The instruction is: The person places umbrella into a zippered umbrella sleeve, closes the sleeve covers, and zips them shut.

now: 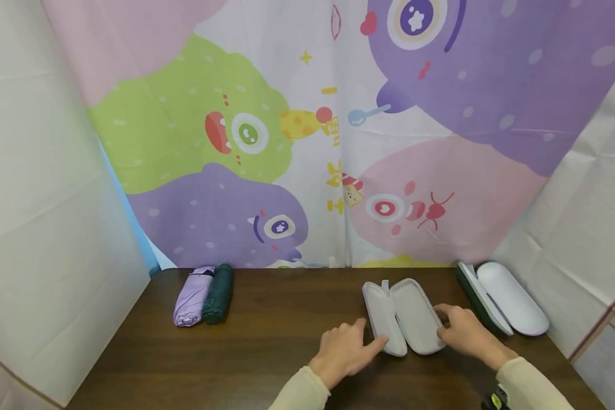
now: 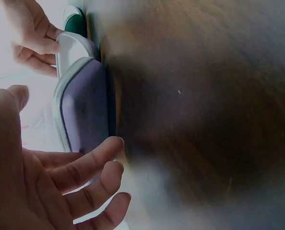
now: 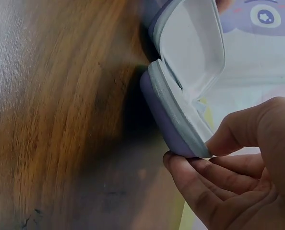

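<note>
An opened purple zip case with a pale grey lining lies on the table in front of me, its two halves spread apart. My right hand pinches the rim of its right half; the right wrist view shows the thumb on the rim and fingers against the purple shell. Beside the left half is my left hand, fingers spread and loosely bent. In the left wrist view, the left fingertips lie close to the purple outer side; whether they touch it I cannot tell.
A green case stands opened at the right, its white inside showing. Far left on the brown table, a folded lilac umbrella lies against a folded dark green one. A patterned curtain hangs behind the table.
</note>
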Demonstrator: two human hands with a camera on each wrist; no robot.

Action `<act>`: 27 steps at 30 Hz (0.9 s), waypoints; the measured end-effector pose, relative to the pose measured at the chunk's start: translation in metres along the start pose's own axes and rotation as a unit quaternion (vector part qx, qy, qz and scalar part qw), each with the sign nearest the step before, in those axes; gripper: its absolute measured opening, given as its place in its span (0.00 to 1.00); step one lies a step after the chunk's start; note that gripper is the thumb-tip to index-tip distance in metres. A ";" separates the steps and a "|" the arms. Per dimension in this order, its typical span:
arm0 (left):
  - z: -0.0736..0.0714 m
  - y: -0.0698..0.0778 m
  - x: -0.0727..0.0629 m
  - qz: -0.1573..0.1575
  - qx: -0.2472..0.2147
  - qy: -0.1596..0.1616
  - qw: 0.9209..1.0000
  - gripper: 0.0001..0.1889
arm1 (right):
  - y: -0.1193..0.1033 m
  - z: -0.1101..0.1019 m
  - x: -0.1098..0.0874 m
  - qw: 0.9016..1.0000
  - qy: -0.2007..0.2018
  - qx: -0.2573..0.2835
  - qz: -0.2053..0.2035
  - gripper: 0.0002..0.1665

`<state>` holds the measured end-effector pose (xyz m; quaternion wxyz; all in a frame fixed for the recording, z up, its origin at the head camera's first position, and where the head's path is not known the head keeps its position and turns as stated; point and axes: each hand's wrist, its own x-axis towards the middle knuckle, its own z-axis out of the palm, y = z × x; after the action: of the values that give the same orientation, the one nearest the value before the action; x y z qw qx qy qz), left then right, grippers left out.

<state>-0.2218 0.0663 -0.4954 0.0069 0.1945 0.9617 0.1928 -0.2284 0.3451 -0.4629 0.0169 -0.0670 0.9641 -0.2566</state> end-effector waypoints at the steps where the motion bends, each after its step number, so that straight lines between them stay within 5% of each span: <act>1: 0.000 0.000 -0.001 0.001 -0.004 -0.001 1.000 0.43 | -0.001 0.001 0.000 1.000 -0.005 0.008 0.001 0.29; 11: 0.000 -0.006 -0.001 -0.028 -0.014 0.063 0.998 0.27 | -0.018 0.015 -0.003 0.999 -0.002 0.049 -0.017 0.24; 27: -0.014 -0.023 -0.014 0.011 -0.032 0.045 0.998 0.14 | -0.027 0.027 0.000 0.997 -0.005 0.068 -0.031 0.19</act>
<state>-0.2191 0.0363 -0.4919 -0.0327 0.1958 0.9522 0.2321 -0.2233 0.3087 -0.4724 0.0182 -0.0968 0.9416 -0.3221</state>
